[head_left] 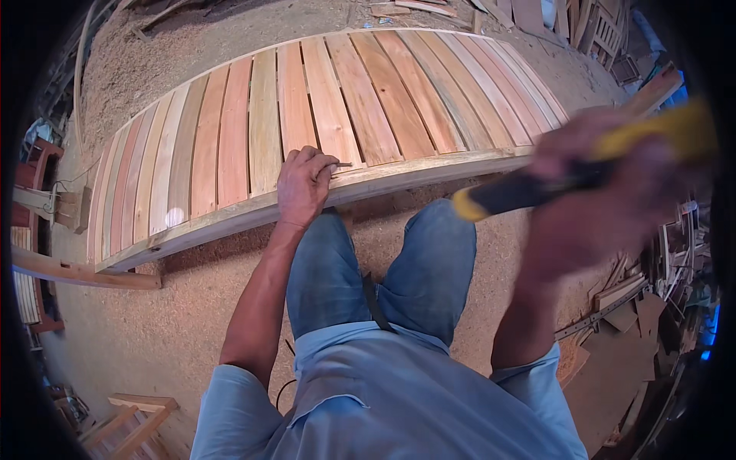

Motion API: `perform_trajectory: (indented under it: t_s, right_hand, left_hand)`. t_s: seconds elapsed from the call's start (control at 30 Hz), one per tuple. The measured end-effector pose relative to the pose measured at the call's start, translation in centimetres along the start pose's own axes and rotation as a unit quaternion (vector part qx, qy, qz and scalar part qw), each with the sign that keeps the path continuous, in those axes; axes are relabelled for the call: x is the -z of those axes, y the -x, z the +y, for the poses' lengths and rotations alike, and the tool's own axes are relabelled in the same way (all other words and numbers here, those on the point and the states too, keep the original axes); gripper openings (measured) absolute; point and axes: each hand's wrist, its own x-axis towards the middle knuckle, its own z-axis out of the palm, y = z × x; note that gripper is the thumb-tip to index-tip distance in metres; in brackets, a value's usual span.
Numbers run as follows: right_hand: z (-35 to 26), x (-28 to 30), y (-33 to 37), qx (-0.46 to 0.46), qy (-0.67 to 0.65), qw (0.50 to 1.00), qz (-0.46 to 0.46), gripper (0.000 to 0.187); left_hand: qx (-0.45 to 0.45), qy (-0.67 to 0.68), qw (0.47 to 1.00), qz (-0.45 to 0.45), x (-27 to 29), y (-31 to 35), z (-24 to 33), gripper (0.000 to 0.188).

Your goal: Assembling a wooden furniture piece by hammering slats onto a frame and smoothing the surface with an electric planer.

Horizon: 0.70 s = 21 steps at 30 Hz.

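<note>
As the head view shows it, left hand: the left hand [301, 188] is at the middle of the near rail [429, 172] of a slatted wooden panel [330, 107], its wrist lying across that rail.
Left fingers: curled and drawn together in a pinch; a small, thin, dark nail-like piece [346, 164] juts rightward from the fingertips, just above the near slat ends.
Right hand: raised at the right, the right hand [590, 230] is smeared by motion blur.
Right fingers: closed around a black-and-yellow tool [514, 193]; the rounded yellow butt points left, over the right part of the near rail in the picture, and a broad yellow part lies at the far right. What sort of head it has is too blurred to tell.
Panel: long slats side by side, pinkish, tan and pale, with narrow dark gaps between several; a bright spot of light falls on one at the left.
Person: blue jeans [330, 268] with knees at the near rail, light blue shirt [383, 414].
Left side: a wooden beam [84, 272] by the panel's near left corner; nearer, a light wooden frame [142, 400].
Right side: piled wood scraps [632, 322].
Floor: brown ground [192, 314] strewn with sawdust.
</note>
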Motion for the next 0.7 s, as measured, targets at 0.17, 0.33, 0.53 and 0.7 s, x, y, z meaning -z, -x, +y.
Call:
perform_trajectory:
  t_s: [0.17,0.33,0.53,0.7]
  right_hand:
    - [9.8,1.8,15.4,-0.192,0.197,0.869,-0.41,0.068]
    - [6.2,1.9,13.9,-0.307,0.126,0.894,-0.301,0.068]
    - [3.7,3.1,5.9,-0.104,-0.013,0.99,-0.094,0.066]
    - [10.2,3.3,10.0,-0.134,0.222,0.918,-0.301,0.069]
  left_hand:
    - [-0.015,0.003,1.0,0.001,-0.1,-0.3,0.1,0.01]
    - [-0.086,-0.064,0.994,-0.006,0.5,-0.1,0.3,0.011]
    - [-0.064,-0.068,0.986,0.135,-0.1,-1.2,2.9,0.011]
    - [0.023,0.041,0.991,0.123,-3.0,-3.3,2.0,0.011]
